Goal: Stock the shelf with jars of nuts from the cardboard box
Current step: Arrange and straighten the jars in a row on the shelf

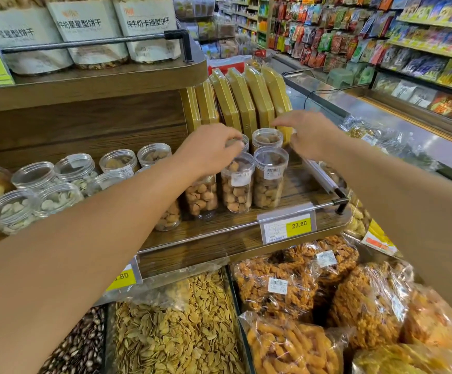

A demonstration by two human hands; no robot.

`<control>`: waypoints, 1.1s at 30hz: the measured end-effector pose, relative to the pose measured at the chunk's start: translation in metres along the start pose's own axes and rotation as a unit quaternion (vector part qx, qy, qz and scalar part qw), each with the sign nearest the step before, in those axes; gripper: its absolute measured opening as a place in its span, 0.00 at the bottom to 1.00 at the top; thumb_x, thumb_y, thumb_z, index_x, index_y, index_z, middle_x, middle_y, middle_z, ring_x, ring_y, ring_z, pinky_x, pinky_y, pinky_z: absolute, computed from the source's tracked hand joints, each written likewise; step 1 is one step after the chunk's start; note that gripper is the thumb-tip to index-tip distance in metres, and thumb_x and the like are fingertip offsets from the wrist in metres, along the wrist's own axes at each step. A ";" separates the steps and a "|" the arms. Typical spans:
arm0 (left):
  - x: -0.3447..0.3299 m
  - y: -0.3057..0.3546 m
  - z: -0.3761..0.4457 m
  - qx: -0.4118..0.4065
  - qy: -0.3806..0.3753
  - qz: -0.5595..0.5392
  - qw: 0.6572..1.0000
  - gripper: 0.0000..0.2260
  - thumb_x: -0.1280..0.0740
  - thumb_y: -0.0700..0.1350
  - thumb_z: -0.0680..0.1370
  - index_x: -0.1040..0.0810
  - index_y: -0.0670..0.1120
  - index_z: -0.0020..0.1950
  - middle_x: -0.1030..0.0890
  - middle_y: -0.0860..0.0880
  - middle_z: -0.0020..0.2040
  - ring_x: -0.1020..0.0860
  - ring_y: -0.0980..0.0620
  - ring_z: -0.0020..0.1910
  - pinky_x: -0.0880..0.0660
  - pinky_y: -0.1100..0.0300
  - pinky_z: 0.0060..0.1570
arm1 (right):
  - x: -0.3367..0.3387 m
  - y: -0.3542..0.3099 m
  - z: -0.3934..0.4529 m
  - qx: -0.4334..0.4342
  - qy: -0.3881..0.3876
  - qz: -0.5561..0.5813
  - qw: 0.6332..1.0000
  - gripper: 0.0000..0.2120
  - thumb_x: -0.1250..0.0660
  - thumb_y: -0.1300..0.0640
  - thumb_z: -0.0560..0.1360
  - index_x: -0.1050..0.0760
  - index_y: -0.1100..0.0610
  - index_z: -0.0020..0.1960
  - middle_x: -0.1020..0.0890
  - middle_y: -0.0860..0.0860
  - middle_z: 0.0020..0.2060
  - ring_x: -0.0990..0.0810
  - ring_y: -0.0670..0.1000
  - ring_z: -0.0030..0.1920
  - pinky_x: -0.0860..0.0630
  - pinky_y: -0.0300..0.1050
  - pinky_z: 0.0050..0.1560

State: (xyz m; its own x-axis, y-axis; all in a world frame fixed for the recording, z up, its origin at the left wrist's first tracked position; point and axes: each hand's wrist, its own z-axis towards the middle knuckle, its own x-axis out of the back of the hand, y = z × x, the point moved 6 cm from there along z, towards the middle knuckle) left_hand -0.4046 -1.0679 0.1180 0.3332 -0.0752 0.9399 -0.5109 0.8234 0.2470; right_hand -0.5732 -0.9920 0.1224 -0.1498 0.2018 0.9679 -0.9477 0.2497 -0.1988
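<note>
From the head camera, both arms reach out over a brown wooden shelf (219, 233) in a shop. The left hand (208, 149) comes down from above on a clear jar of nuts (234, 147) in the far row. Its fingers are curled around the lid, holding it. The right hand (308, 136) is just to the right of the jars. Its fingers are loose and a little spread, and it holds nothing. It hangs close to a far jar (267, 137) and the tall yellow boxes (246, 98) leaning behind.

More jars stand in the near row: one (237, 184) in the middle and one (269, 179) to its right. They stand very close together. Jars of pale seeds (44, 190) sit further left. A yellow price tag (289, 225) hangs on the near edge. Big bags of snacks (287, 287) lie below. The cardboard box is not in sight.

What could go wrong? The jars are tall and packed tight. If the left arm bumps the near jars, one might tip and roll off the edge into the bags below. The right hand could knock the leaning boxes over too.
</note>
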 end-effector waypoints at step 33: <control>-0.013 -0.018 0.005 -0.020 -0.028 0.030 0.999 0.23 0.46 0.60 0.82 0.24 0.48 0.68 0.23 0.50 0.66 0.28 0.51 0.67 0.32 0.51 0.65 | -0.019 0.009 0.034 0.048 0.046 0.063 0.996 0.11 0.33 0.56 0.78 0.19 0.46 0.58 0.21 0.50 0.61 0.21 0.53 0.57 0.24 0.54 0.60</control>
State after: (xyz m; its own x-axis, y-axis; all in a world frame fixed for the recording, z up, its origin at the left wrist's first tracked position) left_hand -0.4034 -1.0843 0.1024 0.2572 -0.0560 0.9647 -0.4960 0.8491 0.1815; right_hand -0.5880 -1.0257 0.1074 -0.2464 0.3127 0.9173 -0.9464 0.1264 -0.2973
